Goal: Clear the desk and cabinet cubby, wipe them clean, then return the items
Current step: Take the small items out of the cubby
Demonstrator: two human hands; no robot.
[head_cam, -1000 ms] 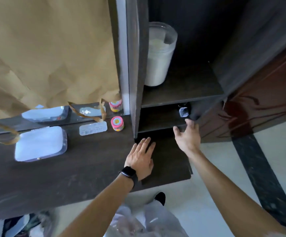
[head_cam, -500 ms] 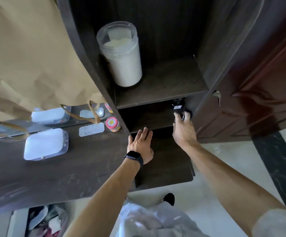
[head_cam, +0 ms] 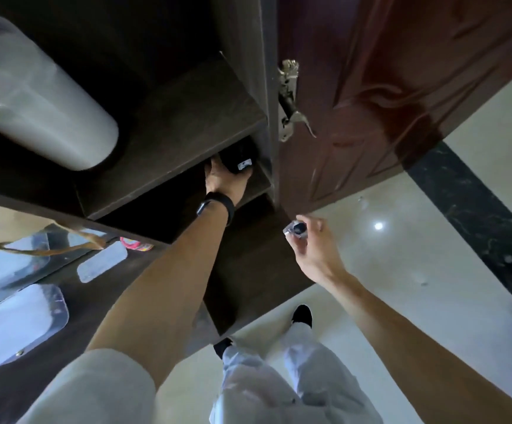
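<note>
My left hand (head_cam: 222,179), with a black watch on the wrist, reaches into the lower cubby (head_cam: 257,182) of the dark cabinet and closes around a black object with a white label (head_cam: 238,159). My right hand (head_cam: 310,243) is out in front of the cabinet, above the floor, and pinches a small dark item with a shiny rim (head_cam: 296,229). A clear jar of white powder (head_cam: 34,99) stands on the upper shelf (head_cam: 193,117).
The dark desk (head_cam: 89,301) at left carries clear lidded boxes (head_cam: 16,322), a flat clear case (head_cam: 101,264) and a small pink-lidded jar (head_cam: 135,244). A red-brown door (head_cam: 386,87) with a metal handle (head_cam: 291,117) stands open right of the cabinet. Pale floor lies below.
My right hand came out of the lower cubby holding a small dark item. My left hand left the desk edge and reached into the cubby onto the black object. The view moved closer.
</note>
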